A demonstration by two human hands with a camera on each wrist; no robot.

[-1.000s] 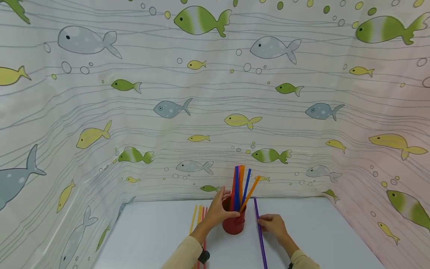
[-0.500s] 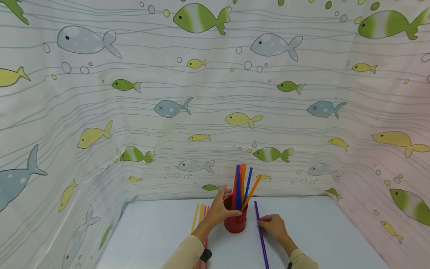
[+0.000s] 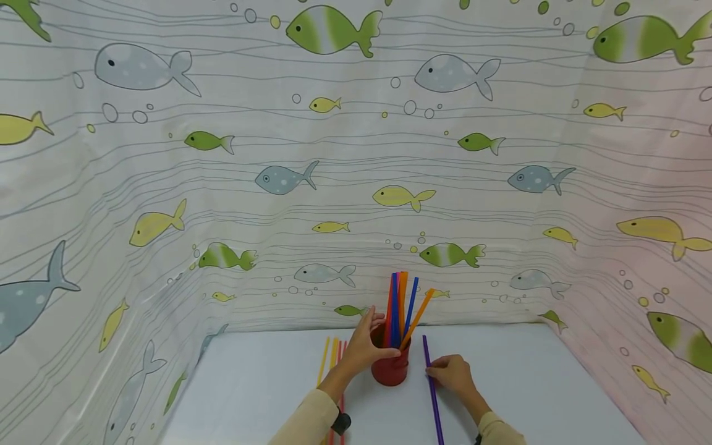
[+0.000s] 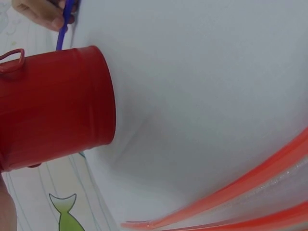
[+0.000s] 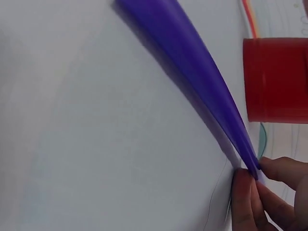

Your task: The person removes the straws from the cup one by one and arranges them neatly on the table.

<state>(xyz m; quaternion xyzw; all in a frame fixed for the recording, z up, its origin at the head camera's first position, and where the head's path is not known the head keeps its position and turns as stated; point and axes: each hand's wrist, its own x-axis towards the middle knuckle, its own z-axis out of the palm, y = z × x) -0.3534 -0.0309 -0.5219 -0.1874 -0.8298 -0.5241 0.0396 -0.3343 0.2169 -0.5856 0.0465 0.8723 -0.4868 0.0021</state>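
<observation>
In the head view a small red bucket (image 3: 390, 369) stands upright on the table, several red, blue, pink and orange straws (image 3: 402, 309) poking out of its top. My left hand (image 3: 358, 347) grips it near the rim from the left, thumb in front and the other fingers partly hidden behind. To the right of the bucket, my right hand (image 3: 453, 373) pinches a purple straw (image 3: 433, 395) between thumb and fingers. The straw points away from me along the table. The right wrist view shows the fingertips (image 5: 276, 169) on its far part.
Yellow and red straws (image 3: 335, 355) lie on the white table (image 3: 250, 383) left of the bucket, partly under my left forearm. A fish-patterned cloth (image 3: 356, 142) walls in the back and both sides.
The purple straw has slid slightly toward me; its far end sits a little lower in view. Both hands keep their holds, and the bucket stays put apart from a slight camera shift.
</observation>
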